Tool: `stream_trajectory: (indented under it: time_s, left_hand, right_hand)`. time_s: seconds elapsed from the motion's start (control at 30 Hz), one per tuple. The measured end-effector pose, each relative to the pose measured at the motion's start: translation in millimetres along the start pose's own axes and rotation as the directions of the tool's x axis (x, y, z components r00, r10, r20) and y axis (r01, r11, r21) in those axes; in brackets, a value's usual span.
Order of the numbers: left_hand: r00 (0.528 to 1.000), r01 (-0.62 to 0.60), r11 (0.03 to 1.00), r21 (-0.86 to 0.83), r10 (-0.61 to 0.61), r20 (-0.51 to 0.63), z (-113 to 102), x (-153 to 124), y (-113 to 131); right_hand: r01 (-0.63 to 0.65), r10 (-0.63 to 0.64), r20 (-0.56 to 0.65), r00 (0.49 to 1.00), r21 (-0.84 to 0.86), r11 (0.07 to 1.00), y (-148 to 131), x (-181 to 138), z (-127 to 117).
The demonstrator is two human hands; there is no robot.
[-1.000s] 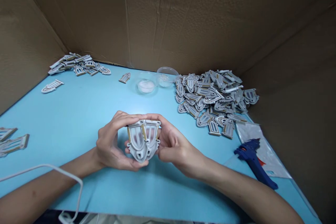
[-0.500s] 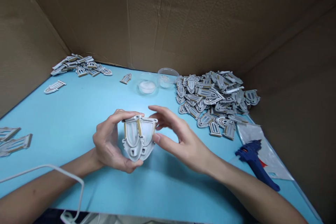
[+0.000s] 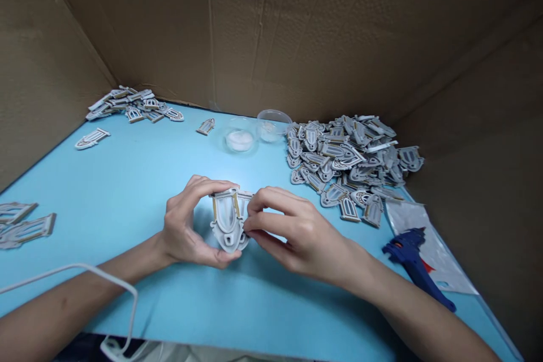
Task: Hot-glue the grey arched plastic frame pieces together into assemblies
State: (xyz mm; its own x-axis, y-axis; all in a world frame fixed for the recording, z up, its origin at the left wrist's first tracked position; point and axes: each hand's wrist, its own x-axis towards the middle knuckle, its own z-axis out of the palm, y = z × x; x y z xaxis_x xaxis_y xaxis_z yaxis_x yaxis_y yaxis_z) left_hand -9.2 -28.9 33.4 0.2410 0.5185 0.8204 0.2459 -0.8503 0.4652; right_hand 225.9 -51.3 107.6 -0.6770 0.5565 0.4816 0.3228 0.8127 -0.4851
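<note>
A grey lantern-shaped piece (image 3: pixel 228 219), made of arched window panels with gold edges joined at an angle, is held just above the blue table (image 3: pixel 127 181). My left hand (image 3: pixel 186 226) wraps round its left side, thumb under it and fingers over the top. My right hand (image 3: pixel 292 232) is closed on its right panel, fingertips pinching the edge and covering part of it.
A large heap of grey arched panels (image 3: pixel 348 158) lies at the right. Two clear cups (image 3: pixel 240 137) stand behind. A smaller heap (image 3: pixel 131 106) sits at the far left, loose panels (image 3: pixel 23 226) at the left edge. A blue glue gun (image 3: pixel 413 263) lies right; a white cord (image 3: pixel 85 271) crosses my left arm. Cardboard walls surround the table.
My right hand let go and opened half a second ago, then closed again on the piece's right side. The piece has turned slightly in my left hand.
</note>
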Motion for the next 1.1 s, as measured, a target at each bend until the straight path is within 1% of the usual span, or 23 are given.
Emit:
stream_trajectory:
  time_s: [0.1,0.2,0.37,0.43,0.47,0.5,0.57,0.63,0.7,0.77,0.8,0.87,0.9,0.93,0.97,1.0,1.03,1.07,1.1]
  left_hand:
    - [1.000,-0.010,1.000,-0.007,0.011,0.020,0.2,0.6,0.0]
    - [0.999,-0.018,0.999,-0.032,0.019,0.037,0.1,1.4,0.7]
    - [0.999,0.008,0.999,-0.042,-0.007,0.034,-0.1,3.0,4.1]
    - [0.999,0.029,0.999,-0.040,-0.028,0.037,0.3,3.6,5.6]
    - [0.999,0.038,0.998,-0.041,-0.037,0.040,0.5,3.7,6.0]
    - [0.998,0.045,0.998,-0.044,-0.043,0.041,0.7,3.7,6.3]
    - [0.998,0.050,0.997,-0.055,-0.048,0.036,1.1,3.1,6.1]
    - [0.998,0.049,0.997,-0.067,-0.047,0.030,1.5,2.0,5.2]
    - [0.999,0.044,0.996,-0.080,-0.042,0.025,1.9,0.7,4.2]
    - [0.999,0.035,0.995,-0.090,-0.034,0.016,2.3,-0.2,3.5]
    - [1.000,0.030,0.995,-0.093,-0.029,0.010,2.5,-0.4,3.4]
    - [1.000,0.020,0.996,-0.091,-0.021,-0.002,2.9,-0.4,3.6]
    - [1.000,0.017,0.996,-0.088,-0.018,-0.007,2.9,-0.2,3.8]
    - [1.000,0.013,0.996,-0.085,-0.014,-0.012,3.0,0.0,4.0]
    - [1.000,0.009,0.997,-0.081,-0.011,-0.017,2.9,0.1,4.1]
    - [1.000,0.006,0.997,-0.078,-0.008,-0.017,2.8,0.2,4.1]
    - [1.000,0.004,0.997,-0.077,-0.005,-0.014,2.7,0.2,3.9]
    - [1.000,0.001,0.997,-0.075,-0.002,-0.009,2.5,0.2,3.7]
    - [1.000,-0.003,0.997,-0.073,0.003,-0.003,2.3,0.1,3.4]
  right_hand:
    - [0.082,-0.075,0.049,0.996,-0.146,0.986,2.8,-0.3,-3.1]
    - [0.186,-0.166,0.094,0.982,-0.278,0.943,5.6,1.0,-4.9]
    - [0.372,-0.352,0.125,0.928,-0.366,0.853,11.7,2.0,-0.9]
    - [0.397,-0.384,0.118,0.916,-0.409,0.822,13.4,1.1,2.5]
    - [0.390,-0.380,0.112,0.918,-0.424,0.817,13.9,0.6,3.9]
    - [0.369,-0.362,0.101,0.927,-0.426,0.826,14.3,0.1,4.8]
    - [0.300,-0.307,0.044,0.951,-0.374,0.877,14.7,-0.4,4.0]
    - [0.200,-0.222,-0.061,0.973,-0.252,0.947,14.7,-0.5,-0.6]
    - [0.085,-0.099,-0.182,0.978,-0.085,0.993,14.1,-0.5,-7.3]
    - [-0.005,0.028,-0.280,0.960,0.082,0.997,12.5,-0.8,-13.1]
    - [-0.028,0.077,-0.326,0.942,0.152,0.988,11.1,-1.1,-14.9]
    - [-0.038,0.134,-0.411,0.902,0.232,0.972,7.6,-1.5,-16.6]
    - [-0.035,0.140,-0.444,0.885,0.236,0.971,6.1,-1.6,-17.3]
    - [-0.028,0.128,-0.474,0.871,0.212,0.977,5.1,-1.7,-18.8]
    - [-0.019,0.094,-0.508,0.856,0.151,0.988,5.2,-1.9,-21.9]
    - [-0.012,0.034,-0.545,0.838,0.044,0.999,6.8,-2.5,-27.2]
    - [-0.005,-0.061,-0.583,0.810,-0.110,0.994,10.1,-3.9,-35.2]
    - [-0.013,-0.178,-0.615,0.768,-0.293,0.956,14.9,-6.2,-45.9]
    - [-0.065,-0.286,-0.630,0.722,-0.473,0.879,21.2,-9.8,-59.0]
